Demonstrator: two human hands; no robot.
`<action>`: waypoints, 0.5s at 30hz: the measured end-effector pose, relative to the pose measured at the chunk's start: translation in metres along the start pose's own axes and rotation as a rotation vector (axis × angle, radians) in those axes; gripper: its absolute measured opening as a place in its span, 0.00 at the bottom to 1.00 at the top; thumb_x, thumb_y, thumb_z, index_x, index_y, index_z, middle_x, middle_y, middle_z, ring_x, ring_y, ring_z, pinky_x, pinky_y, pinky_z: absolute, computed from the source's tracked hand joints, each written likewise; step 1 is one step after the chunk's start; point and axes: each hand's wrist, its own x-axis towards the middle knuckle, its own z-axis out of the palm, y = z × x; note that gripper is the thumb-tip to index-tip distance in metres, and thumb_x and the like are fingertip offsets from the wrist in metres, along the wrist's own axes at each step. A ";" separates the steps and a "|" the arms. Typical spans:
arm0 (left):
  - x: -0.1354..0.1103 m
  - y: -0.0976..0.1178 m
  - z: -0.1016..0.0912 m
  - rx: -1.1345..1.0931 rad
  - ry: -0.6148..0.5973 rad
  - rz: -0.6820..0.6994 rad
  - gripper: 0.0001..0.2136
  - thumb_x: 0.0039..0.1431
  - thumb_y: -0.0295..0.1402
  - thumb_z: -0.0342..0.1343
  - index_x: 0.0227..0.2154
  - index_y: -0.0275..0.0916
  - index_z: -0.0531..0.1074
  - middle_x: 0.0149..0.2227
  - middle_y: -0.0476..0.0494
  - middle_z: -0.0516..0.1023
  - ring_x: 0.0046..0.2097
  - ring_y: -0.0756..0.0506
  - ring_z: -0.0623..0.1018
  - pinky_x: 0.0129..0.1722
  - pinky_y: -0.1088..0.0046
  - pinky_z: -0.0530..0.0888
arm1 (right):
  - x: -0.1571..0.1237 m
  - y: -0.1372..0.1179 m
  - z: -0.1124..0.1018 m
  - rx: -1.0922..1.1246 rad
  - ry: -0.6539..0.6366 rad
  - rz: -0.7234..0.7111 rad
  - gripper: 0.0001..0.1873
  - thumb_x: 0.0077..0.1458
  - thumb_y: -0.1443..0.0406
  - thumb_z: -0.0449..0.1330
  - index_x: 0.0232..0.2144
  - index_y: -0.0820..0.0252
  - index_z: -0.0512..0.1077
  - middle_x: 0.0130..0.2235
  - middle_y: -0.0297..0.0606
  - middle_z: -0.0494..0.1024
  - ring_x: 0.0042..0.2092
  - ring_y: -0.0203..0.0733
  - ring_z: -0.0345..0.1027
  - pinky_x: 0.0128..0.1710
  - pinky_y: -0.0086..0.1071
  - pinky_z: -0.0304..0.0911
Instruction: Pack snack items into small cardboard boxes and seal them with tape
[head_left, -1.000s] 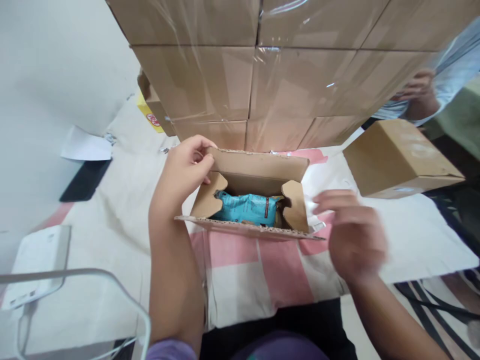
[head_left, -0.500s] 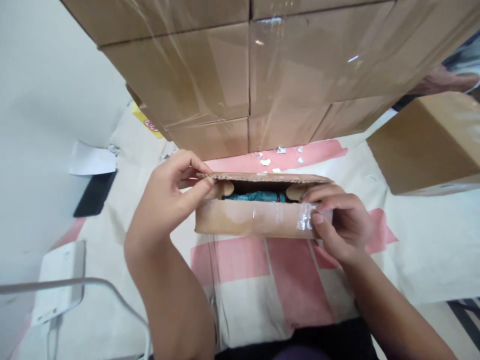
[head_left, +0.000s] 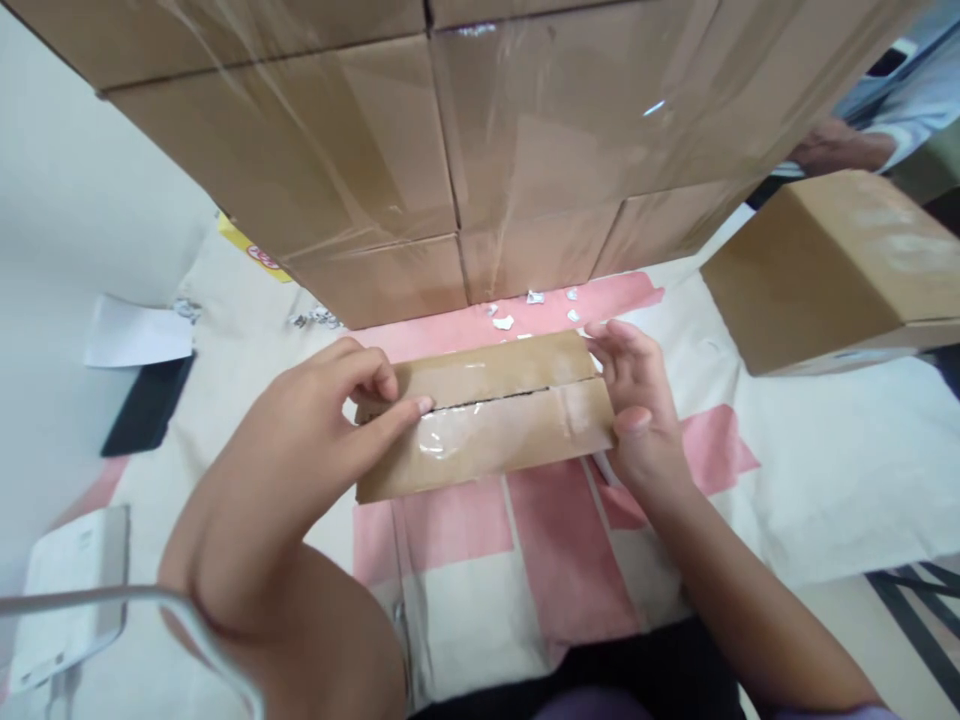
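Note:
A small cardboard box (head_left: 517, 430) with clear tape on it lies crosswise in front of me. Its flap is folded down, a thin dark gap runs along the seam, and the contents are hidden. My left hand (head_left: 337, 410) is closed on the left end, thumb pressed on top by the seam and fingers bent over the back. At the right end, my right hand (head_left: 637, 400) is cupped with thumb and fingers apart, its palm side against or very near the box edge.
Large taped cardboard boxes (head_left: 300, 150) are stacked behind. Another carton (head_left: 810, 270) stands at right, near another person's hand (head_left: 847, 145). Paper scraps (head_left: 502, 322) lie on the pink-and-white cloth (head_left: 570, 560). At left are a dark flat object (head_left: 150, 400), white device (head_left: 71, 590) and cable (head_left: 180, 605).
The box's flap has come down, covering the blue-green packet seen inside earlier. My right fingers have moved out of the opening to the box's right end. The view has shifted slightly.

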 end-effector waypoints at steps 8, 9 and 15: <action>0.000 0.047 0.019 0.145 0.073 0.129 0.16 0.68 0.41 0.52 0.55 0.49 0.74 0.57 0.43 0.77 0.56 0.31 0.76 0.59 0.47 0.69 | 0.006 0.005 -0.003 0.031 -0.027 0.093 0.53 0.46 0.26 0.55 0.63 0.47 0.58 0.64 0.47 0.65 0.66 0.54 0.61 0.63 0.47 0.63; 0.003 0.054 0.025 0.107 0.038 0.162 0.17 0.69 0.39 0.49 0.58 0.50 0.72 0.61 0.44 0.74 0.60 0.32 0.74 0.61 0.48 0.68 | 0.007 0.006 -0.003 0.055 -0.026 0.094 0.51 0.47 0.27 0.56 0.63 0.48 0.58 0.64 0.47 0.66 0.66 0.53 0.61 0.64 0.47 0.63; 0.011 0.068 0.049 0.090 0.010 0.213 0.23 0.70 0.28 0.42 0.62 0.52 0.71 0.68 0.47 0.67 0.67 0.36 0.69 0.65 0.47 0.67 | 0.010 -0.005 -0.009 0.064 -0.003 0.096 0.37 0.54 0.35 0.62 0.55 0.51 0.64 0.59 0.45 0.71 0.63 0.49 0.65 0.62 0.42 0.64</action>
